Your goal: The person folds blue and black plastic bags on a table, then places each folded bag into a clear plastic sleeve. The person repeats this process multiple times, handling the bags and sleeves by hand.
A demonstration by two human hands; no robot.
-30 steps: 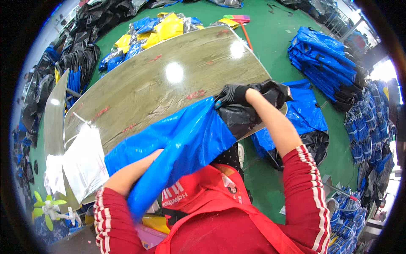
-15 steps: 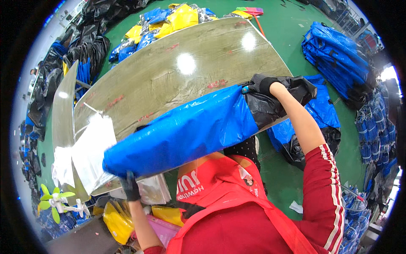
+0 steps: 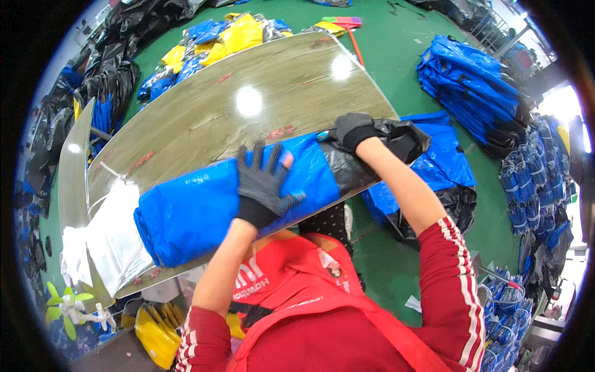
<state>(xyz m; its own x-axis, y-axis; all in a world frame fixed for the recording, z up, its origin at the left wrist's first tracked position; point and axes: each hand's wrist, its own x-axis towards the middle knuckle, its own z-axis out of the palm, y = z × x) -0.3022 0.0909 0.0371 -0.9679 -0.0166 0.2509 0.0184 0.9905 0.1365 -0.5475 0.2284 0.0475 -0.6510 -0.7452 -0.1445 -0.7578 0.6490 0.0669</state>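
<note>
Head view: blue bag (image 3: pixel 204 211) lies left-right; left hand (image 3: pixel 265 183) flat on it, right hand (image 3: pixel 352 129) clenching its black end.

A blue folded tarp bag (image 3: pixel 204 211) with a black end lies flat, lengthwise along the near table edge.

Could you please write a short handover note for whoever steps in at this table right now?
Left hand: gloved, pressed flat on the middle of the blue folded bag, fingers spread.
Right hand: gloved, grip closed on the bag's black end at the table's right edge.
The bag lies lengthwise along the near edge of the wooden table, beside clear plastic sleeves.
Done: bag laid out in a long, narrow fold.
Left: likely further flattening or folding; the stack of blue bags lies on the floor.
</note>
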